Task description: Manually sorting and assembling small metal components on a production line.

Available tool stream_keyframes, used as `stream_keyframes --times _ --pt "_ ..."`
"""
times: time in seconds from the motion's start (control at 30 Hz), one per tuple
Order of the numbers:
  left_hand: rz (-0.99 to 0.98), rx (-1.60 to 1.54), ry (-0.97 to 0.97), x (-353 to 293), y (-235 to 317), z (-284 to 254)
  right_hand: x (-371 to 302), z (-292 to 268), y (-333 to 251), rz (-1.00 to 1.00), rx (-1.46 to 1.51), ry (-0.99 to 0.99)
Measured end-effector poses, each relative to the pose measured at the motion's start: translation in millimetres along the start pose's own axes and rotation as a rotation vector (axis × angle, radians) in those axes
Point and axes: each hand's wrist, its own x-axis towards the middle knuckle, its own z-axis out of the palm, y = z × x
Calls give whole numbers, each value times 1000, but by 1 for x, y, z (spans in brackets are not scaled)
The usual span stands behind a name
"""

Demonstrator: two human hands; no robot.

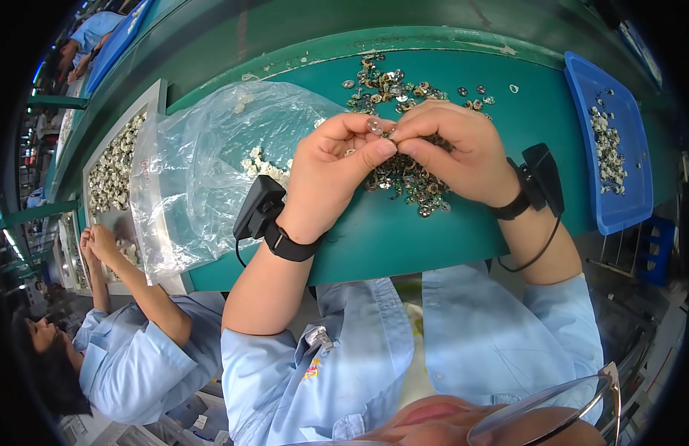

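My left hand (322,167) and my right hand (459,145) meet over the green worktop (426,249), thumbs and fingertips pinched close together. Between the fingertips sits a small round metal part (375,126); its finer details are too small to make out. Beneath and behind the hands spreads a loose heap of similar small metal discs (422,195), partly hidden by my fingers. Beside my left hand, small white parts (257,165) lie at the clear plastic bag (203,149). Black straps with box-like devices are on both wrists.
A blue tray (623,212) with small white parts stands at the right. Left of the bag, a pale tray (160,97) holds many white parts, where a co-worker's hands (98,244) are busy. A raised green ledge (433,36) bounds the worktop's far side.
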Motion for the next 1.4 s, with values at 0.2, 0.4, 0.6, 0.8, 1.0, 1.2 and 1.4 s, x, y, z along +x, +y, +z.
stream_keyframes --times 0.2,0.4,0.6,0.8,1.0,1.2,1.4 --pt "-72 1 -20 0 5 -6 3 1 -8 167 149 101" --pt "-78 116 -124 -2 3 0 8 -6 -8 -104 -183 -46" --pt "-86 91 -174 1 7 -3 2 -6 -6 85 1 -31" --pt "-22 125 -186 -1 8 2 3 -4 -7 57 121 -104" --pt "-85 58 -165 -1 8 -2 -2 0 -7 221 219 -7" --pt "110 251 -37 -2 2 9 -8 10 -3 335 446 86" --pt "83 368 19 0 1 4 2 3 -11 170 71 50"
